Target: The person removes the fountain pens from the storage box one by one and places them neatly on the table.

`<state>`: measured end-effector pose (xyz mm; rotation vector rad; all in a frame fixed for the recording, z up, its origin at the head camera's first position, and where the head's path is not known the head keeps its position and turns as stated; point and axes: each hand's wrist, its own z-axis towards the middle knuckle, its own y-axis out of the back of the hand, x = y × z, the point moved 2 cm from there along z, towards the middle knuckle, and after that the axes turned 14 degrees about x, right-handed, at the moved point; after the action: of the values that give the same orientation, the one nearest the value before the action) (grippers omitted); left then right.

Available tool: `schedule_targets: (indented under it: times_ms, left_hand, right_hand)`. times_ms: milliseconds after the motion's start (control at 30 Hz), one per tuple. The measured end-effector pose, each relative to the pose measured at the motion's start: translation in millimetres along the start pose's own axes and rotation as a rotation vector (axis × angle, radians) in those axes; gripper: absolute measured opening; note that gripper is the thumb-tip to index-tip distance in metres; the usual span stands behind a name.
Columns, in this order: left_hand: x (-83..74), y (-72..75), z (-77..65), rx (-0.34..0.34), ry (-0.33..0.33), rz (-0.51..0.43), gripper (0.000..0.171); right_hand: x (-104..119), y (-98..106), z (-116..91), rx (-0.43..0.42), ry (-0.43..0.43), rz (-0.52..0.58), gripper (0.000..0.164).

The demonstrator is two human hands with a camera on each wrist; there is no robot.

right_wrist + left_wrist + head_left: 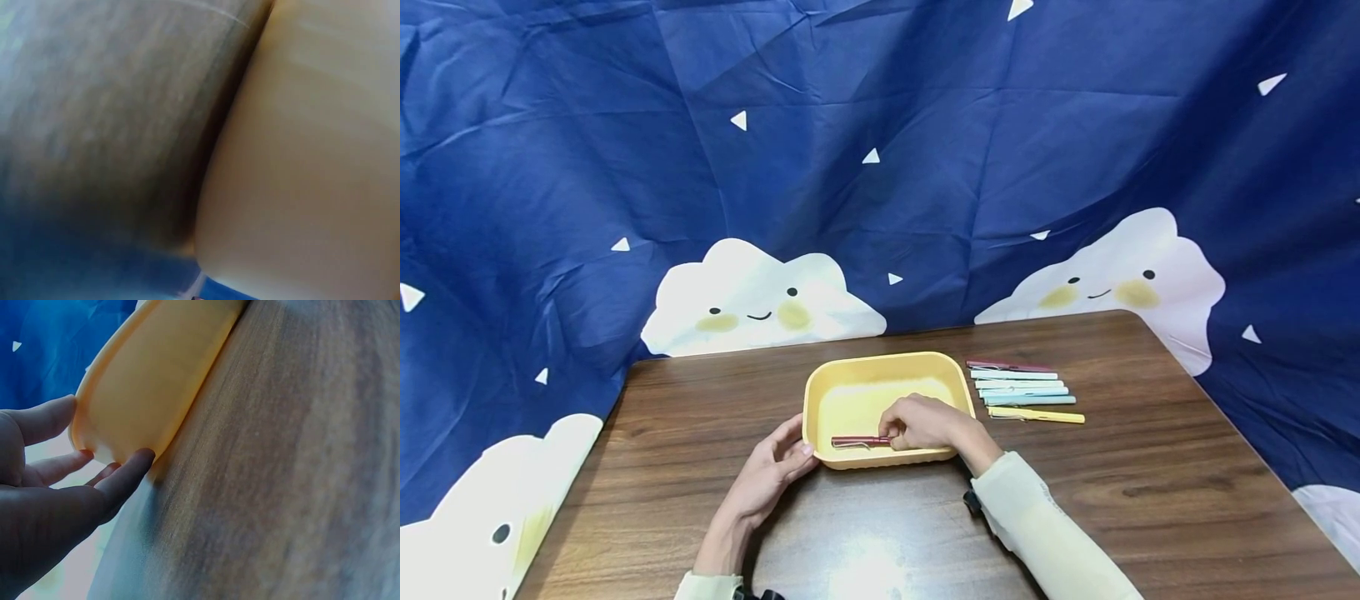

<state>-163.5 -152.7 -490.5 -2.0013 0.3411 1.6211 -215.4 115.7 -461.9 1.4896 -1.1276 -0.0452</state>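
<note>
A yellow rectangular tray (880, 360) sits on the table with a dark red pen (850, 440) inside, near its front wall. My right hand (921, 421) reaches in over the tray's right side and pinches that pen at its right end. The pen's clip points toward the left. My left hand (769, 473) touches the tray's front left corner from outside, its fingers extended and spread along the wall. In the left wrist view, the fingertips (145, 457) rest against the tray's outer wall (144, 387). The right wrist view shows mostly the tray's outside (306, 156), with the hand hidden.
To the right of the tray, several capped pens lie side by side: a dark red pen (1011, 367), pale green and blue ones, and a yellow pen (1037, 415) nearest me. The brown wooden table (1150, 467) ends at a blue cloth (925, 208) printed with clouds.
</note>
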Motion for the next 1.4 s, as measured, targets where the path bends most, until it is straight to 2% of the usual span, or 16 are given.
schedule_targets:
  times_ms: [233, 800, 1400]
  left_hand:
    - [-0.5, 0.0, 0.0, -0.006, 0.001, -0.001, 0.062]
    - [-0.6, -0.1, 0.5, 0.0, 0.0, -0.006, 0.063]
    - [1.1, 0.6, 0.6, 0.007, -0.003, -0.018, 0.061]
  right_hand:
    - [1, 2, -2, -0.008, 0.015, 0.039, 0.018]
    - [3, 8, -8, -0.06, 0.006, -0.024, 0.017]
    - [-1, 20, -25, -0.113, 0.045, -0.041, 0.018]
